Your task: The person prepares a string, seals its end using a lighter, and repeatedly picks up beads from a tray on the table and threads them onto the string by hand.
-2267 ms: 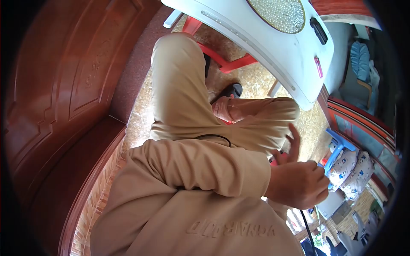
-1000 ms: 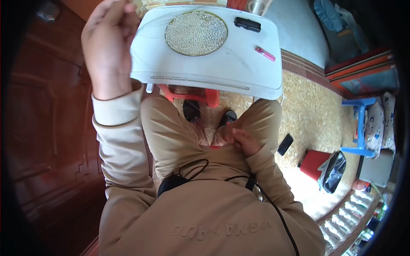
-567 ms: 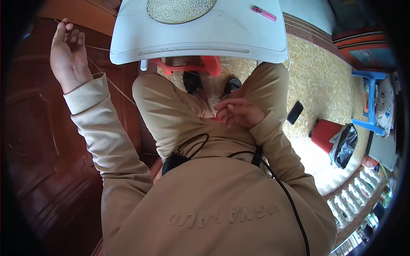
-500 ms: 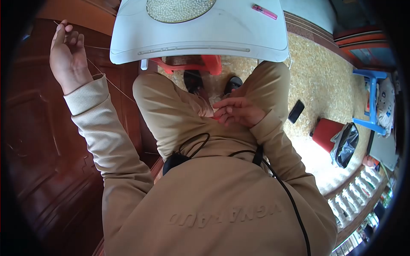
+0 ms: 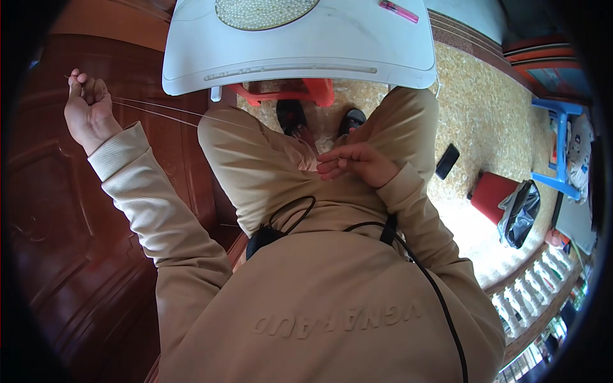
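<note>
My left hand (image 5: 91, 113) is raised at the far left, its fingers closed on a thin pale thread. A short, fine tip like a needle's pokes out past the fingertips. Two strands of the thread (image 5: 159, 113) stretch from this hand across to the right, over my left knee. They fade from sight against the trousers, in line with my right hand (image 5: 359, 161). That hand is held above my lap, thumb and fingers pinched together, seemingly on the thread's other end. Beyond my knees, an oval tray of pearl-like beads (image 5: 267, 11) lies on the white folding table (image 5: 287, 51).
A pink lighter-like stick (image 5: 399, 11) lies on the table. A red stool (image 5: 317, 92) stands under it. On the floor at right are a black phone (image 5: 447, 161), a red bin with a black bag (image 5: 495, 198) and a blue stool (image 5: 560, 147). A brown wooden panel (image 5: 96, 191) borders my left.
My left hand has moved down and slightly outward, and the thread, slack before, is now drawn into two straight strands. My right hand has barely moved.
</note>
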Available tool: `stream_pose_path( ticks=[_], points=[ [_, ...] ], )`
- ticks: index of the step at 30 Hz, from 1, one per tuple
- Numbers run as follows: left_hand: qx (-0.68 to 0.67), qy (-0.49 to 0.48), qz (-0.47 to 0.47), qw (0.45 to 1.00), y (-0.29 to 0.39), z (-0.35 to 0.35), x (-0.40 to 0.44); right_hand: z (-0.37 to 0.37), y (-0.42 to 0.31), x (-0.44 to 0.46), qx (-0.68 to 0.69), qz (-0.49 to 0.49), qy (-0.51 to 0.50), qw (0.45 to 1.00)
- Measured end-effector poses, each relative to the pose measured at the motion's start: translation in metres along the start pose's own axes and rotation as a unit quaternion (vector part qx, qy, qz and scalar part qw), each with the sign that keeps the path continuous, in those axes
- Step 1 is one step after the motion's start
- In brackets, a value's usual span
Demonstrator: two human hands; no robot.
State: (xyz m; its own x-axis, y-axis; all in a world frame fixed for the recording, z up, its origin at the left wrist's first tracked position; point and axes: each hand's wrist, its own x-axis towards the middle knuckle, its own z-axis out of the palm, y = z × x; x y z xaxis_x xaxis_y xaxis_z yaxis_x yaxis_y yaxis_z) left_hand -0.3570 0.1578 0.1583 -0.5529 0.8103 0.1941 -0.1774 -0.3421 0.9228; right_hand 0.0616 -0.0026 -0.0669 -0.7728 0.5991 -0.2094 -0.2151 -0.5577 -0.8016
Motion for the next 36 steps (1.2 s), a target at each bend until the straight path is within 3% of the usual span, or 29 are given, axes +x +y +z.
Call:
stream_pose_path(
  ticks=[13, 23, 27, 30, 32, 34, 35, 36],
  points=[
    [-0.035, 0.008, -0.021, 0.999, 0.004, 0.013, -0.028, 0.007, 0.0, -0.002, 0.006, 0.014, 0.022, 1.0],
    [-0.083, -0.005, 0.011, 0.996, 0.019, -0.004, -0.027, -0.005, 0.037, 0.019, -0.12, 0.006, 0.078, 0.99],
    [-0.107, -0.008, 0.035, 0.994, 0.025, -0.009, -0.031, -0.004, 0.021, 0.029, -0.428, 0.041, 0.142, 0.892],
    [-0.128, -0.053, 0.037, 0.99, 0.029, 0.021, -0.057, -0.014, 0.03, 0.032, -0.473, 0.014, 0.193, 0.859],
    [-0.119, -0.168, 0.048, 0.977, 0.024, 0.039, -0.078, -0.024, 0.045, 0.032, -0.509, -0.007, 0.24, 0.827],
    [-0.079, -0.171, 0.058, 0.98, 0.015, 0.051, -0.096, -0.039, 0.058, 0.029, -0.495, 0.03, 0.229, 0.838],
    [-0.031, -0.155, 0.06, 0.986, 0.011, 0.058, -0.106, -0.041, 0.064, 0.032, -0.498, 0.015, 0.215, 0.84],
    [-0.004, -0.158, 0.053, 0.986, 0.004, 0.066, -0.117, -0.043, 0.071, 0.033, -0.533, -0.062, 0.26, 0.802]
  ],
)
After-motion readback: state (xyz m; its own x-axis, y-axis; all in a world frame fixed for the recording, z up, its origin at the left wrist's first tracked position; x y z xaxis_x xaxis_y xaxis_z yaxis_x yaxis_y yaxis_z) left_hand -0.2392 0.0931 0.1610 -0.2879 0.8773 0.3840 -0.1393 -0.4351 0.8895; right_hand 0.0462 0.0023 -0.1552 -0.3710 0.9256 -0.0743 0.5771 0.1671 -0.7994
